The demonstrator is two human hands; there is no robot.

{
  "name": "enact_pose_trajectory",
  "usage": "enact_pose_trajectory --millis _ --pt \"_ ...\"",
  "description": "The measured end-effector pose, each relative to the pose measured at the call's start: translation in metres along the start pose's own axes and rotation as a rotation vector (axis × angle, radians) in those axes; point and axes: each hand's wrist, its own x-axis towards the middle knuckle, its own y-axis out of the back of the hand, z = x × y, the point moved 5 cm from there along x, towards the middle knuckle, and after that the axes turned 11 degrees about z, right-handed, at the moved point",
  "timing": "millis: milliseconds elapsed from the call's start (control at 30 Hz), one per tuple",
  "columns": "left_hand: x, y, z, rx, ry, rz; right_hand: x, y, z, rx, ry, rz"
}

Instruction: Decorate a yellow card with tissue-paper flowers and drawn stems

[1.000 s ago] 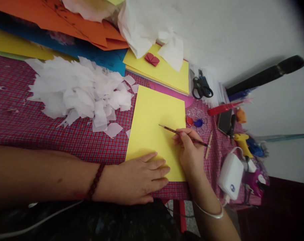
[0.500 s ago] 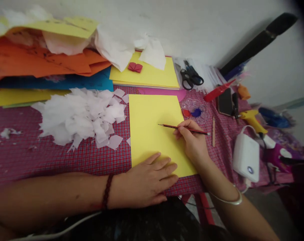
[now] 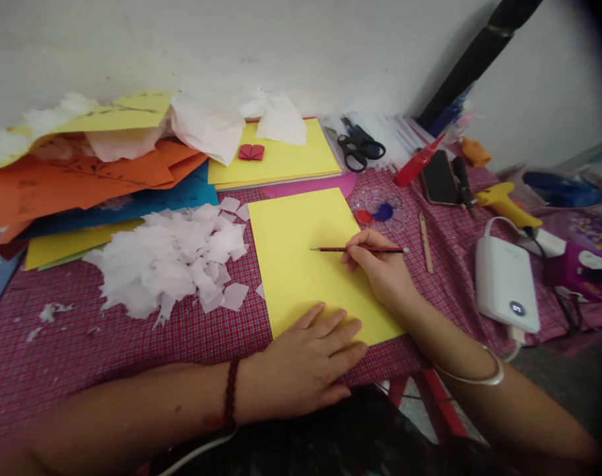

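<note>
A yellow sheet of paper lies on the red checked tablecloth in front of me. My left hand rests flat on the sheet's near corner, fingers stretched out. My right hand is closed on a thin red pencil, held level with its tip over the middle of the sheet. The heel of that hand sits on the sheet's right edge.
A heap of white tissue scraps lies left of the sheet. Orange, blue and yellow papers are stacked behind. Scissors, a phone, a yellow glue gun, a white power bank and a wooden stick lie on the right.
The view has tilted up and swung left, showing more wall. The pencil has levelled out. Both hands stay on the yellow sheet.
</note>
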Motion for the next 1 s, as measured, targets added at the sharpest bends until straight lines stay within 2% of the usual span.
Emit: enact_pose_trajectory --millis 867,1000 --pt "0.0011 0.0021 -0.0002 -0.003 -0.008 0.025 0.0001 0.0002 0.0002 -0.036 0.003 0.001" --pt "0.0008 0.0012 -0.0002 -0.002 -0.007 0.020 0.0027 0.0045 0.0025 -0.007 0.011 0.039"
